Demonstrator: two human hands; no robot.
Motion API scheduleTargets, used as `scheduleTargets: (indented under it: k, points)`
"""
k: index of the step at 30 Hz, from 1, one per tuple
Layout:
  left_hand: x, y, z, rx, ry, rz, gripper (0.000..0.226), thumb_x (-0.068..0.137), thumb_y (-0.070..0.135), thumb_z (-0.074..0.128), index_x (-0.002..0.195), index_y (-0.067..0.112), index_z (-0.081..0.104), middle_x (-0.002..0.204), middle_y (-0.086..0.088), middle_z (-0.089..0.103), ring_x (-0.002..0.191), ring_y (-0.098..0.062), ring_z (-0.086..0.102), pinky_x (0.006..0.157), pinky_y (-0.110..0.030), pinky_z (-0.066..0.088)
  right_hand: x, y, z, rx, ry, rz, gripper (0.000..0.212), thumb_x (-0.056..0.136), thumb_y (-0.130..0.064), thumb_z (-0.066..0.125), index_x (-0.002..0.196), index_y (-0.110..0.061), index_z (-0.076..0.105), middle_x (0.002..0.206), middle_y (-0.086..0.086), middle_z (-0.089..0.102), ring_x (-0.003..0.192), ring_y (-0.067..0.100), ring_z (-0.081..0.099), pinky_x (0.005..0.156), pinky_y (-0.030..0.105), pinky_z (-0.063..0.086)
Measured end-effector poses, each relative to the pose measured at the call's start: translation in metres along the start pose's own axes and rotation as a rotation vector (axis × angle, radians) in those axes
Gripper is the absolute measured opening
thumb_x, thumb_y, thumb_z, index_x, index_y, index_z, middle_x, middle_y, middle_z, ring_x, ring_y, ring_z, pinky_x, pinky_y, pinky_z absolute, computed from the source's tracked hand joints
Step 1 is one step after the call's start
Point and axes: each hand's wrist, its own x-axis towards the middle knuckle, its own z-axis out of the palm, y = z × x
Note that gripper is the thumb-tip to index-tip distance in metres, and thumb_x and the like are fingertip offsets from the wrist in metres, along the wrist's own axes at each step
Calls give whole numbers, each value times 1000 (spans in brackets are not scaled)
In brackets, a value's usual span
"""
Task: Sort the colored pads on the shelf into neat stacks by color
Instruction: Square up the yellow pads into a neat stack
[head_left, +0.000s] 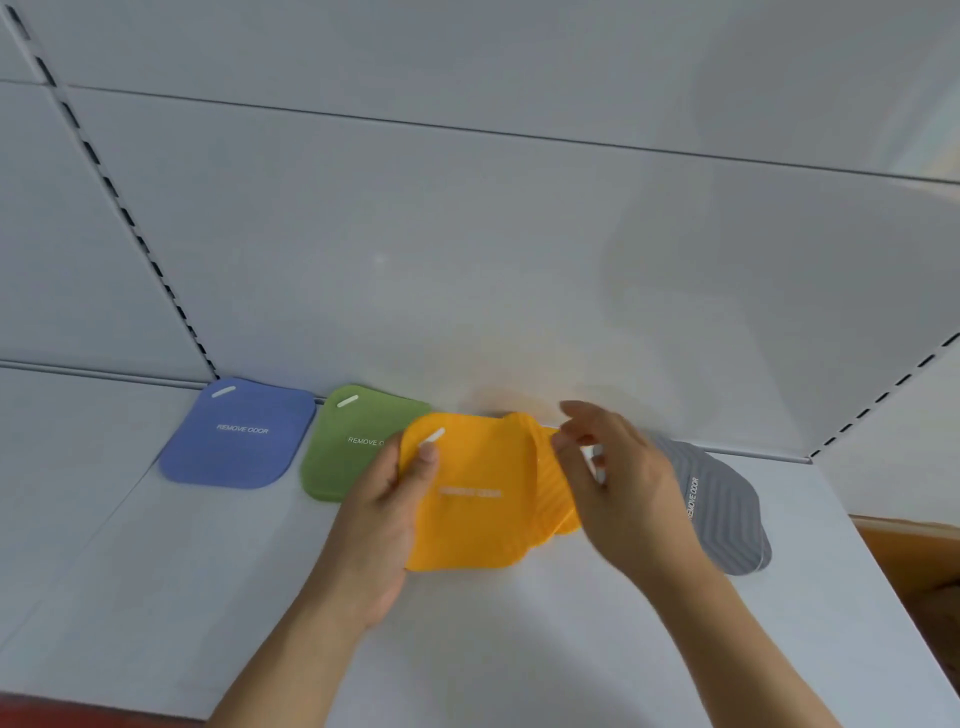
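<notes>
Gripping the orange pad above the shelf, the left hand pinches its left edge with the thumb on top; the right hand pinches its folded right edge, beside the green pad.

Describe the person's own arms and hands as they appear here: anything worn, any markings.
Both forearms are bare up to the frame edge, with no sleeves in view. The left hand and right hand wear no gloves, and no rings, watch or markings show. The right hand's fingers are motion-blurred.
</notes>
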Motion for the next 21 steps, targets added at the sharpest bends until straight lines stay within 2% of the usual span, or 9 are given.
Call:
scheduleTargets:
  k: [1, 3, 6, 8, 10, 15, 19, 21]
  points:
    - [2, 2, -7, -14, 32, 10, 27, 94, 51, 60, 118, 50, 72, 127, 12, 74, 122, -17, 68, 107, -56, 52, 5, 12, -3, -100, 19, 36, 30, 100, -35, 60, 128, -23, 65, 111, -6, 70, 106, 18, 63, 88, 34, 52]
    - [6, 6, -21, -55, 86, 20, 34, 92, 53, 63, 124, 48, 70, 131, 12, 72, 124, -18, 67, 106, -56, 52, 11, 28, -4, -290, -18, 96, 30, 97, -34, 63, 122, -18, 70, 114, 2, 71, 110, 30, 61, 89, 38, 51]
    - [9, 9, -32, -113, 125, 21, 36, 95, 44, 61, 130, 42, 67, 127, 10, 74, 117, -18, 72, 96, -53, 58, 13, 30, 5, -435, -189, 88, 38, 93, -49, 63, 119, -23, 72, 112, 1, 71, 107, 30, 59, 88, 40, 52]
    - [9, 11, -33, -121, 138, 24, 34, 97, 41, 59, 130, 42, 66, 123, 12, 76, 112, -16, 74, 89, -50, 61, 13, 23, 14, -558, -330, 110, 51, 89, -67, 53, 114, -26, 70, 111, -2, 66, 108, 27, 55, 89, 42, 51]
    - [8, 11, -33, -111, 159, 18, 31, 96, 42, 60, 125, 45, 67, 121, 15, 76, 112, -16, 74, 89, -50, 61, 15, 16, 18, -659, -403, 182, 61, 86, -78, 47, 109, -25, 65, 112, -1, 60, 112, 26, 53, 92, 42, 50]
    - [6, 11, -31, -87, 191, -14, 22, 90, 47, 63, 110, 49, 72, 116, 20, 77, 116, -16, 70, 100, -56, 56, 27, 12, 18, -654, -452, 333, 71, 75, -86, 55, 101, -21, 61, 101, 2, 60, 111, 27, 58, 88, 41, 52]
    - [6, 10, -29, -71, 187, -41, 27, 94, 47, 63, 119, 45, 71, 124, 13, 75, 119, -19, 70, 103, -58, 54, 33, 7, 18, -616, -405, 364, 83, 69, -82, 68, 122, -20, 56, 117, 3, 57, 115, 28, 53, 92, 41, 51]
    - [6, 10, -28, -69, 181, -51, 28, 95, 47, 62, 121, 43, 71, 124, 12, 75, 118, -20, 70, 103, -58, 54, 34, 5, 18, -606, -415, 395, 85, 68, -81, 70, 124, -20, 54, 117, 4, 56, 115, 29, 52, 93, 42, 51]
